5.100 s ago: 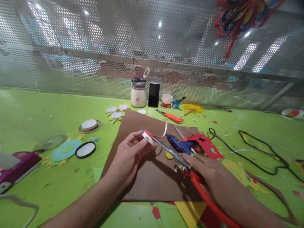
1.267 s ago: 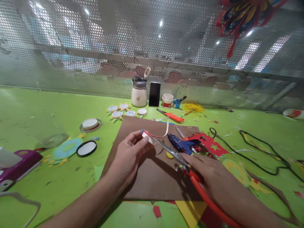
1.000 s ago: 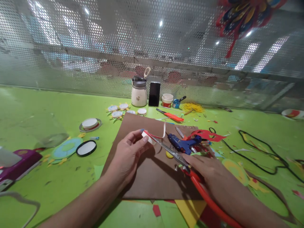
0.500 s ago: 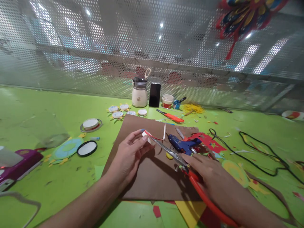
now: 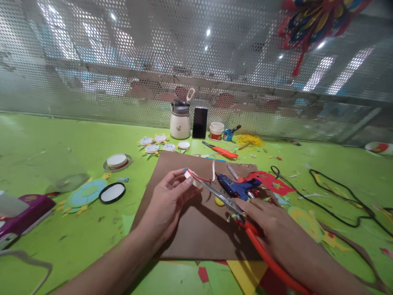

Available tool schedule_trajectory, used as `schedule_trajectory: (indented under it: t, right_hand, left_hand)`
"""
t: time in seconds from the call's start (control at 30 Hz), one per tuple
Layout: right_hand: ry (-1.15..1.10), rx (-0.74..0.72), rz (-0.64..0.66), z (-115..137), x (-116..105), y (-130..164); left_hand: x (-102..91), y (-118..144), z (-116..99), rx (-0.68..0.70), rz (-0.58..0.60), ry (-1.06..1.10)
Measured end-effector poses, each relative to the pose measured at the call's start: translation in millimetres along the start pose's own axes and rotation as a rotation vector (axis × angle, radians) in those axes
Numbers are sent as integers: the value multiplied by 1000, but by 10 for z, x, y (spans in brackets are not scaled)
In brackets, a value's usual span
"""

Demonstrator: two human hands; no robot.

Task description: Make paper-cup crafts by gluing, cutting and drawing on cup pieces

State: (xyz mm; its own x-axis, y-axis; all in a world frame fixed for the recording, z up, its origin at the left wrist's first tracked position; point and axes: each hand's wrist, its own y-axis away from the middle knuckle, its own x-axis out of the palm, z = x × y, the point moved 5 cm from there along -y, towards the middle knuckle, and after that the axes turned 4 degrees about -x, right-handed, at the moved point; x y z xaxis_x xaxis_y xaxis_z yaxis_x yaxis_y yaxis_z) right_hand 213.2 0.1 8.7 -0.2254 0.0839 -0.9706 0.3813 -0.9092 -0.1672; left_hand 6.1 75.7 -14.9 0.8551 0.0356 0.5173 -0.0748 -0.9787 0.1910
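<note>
Pinching a small white piece with a red edge (image 5: 189, 175) between thumb and fingers of the left hand (image 5: 167, 198), above a flat brown cardboard sheet (image 5: 193, 233); grasping long-bladed metal scissors with red handles (image 5: 223, 199) in the right hand (image 5: 272, 221), with tips at the red edge, exact contact too small to tell; beyond the blades, a thin curled red-and-white strip (image 5: 213, 168), upturned at the end; just past the scissors, a dark blue glue gun (image 5: 235, 186), next to a red paper sheet with cut-outs (image 5: 276, 182); beneath the blades, a small round yellow disc (image 5: 219, 201); past the cardboard, on a bright green tabletop (image 5: 80, 254), an orange-handled cutter (image 5: 225, 153); farther back, in a row, a white bottle with a grey top (image 5: 180, 125), an upright black phone (image 5: 200, 123) and a white-and-red tub (image 5: 216, 131); to the left, a white disc with a black rim (image 5: 112, 192).
</note>
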Motion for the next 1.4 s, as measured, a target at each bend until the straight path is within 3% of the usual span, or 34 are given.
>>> schedule_trajectory:
  t: [0.33,1.4]
  right_hand:
    - [26,1,45,12,-29,-5]
    - [48,-29,24,39,-68,-1]
  left_hand:
    - [20,19,14,-28,8,-10]
    - [17,15,15,-28,34,-24]
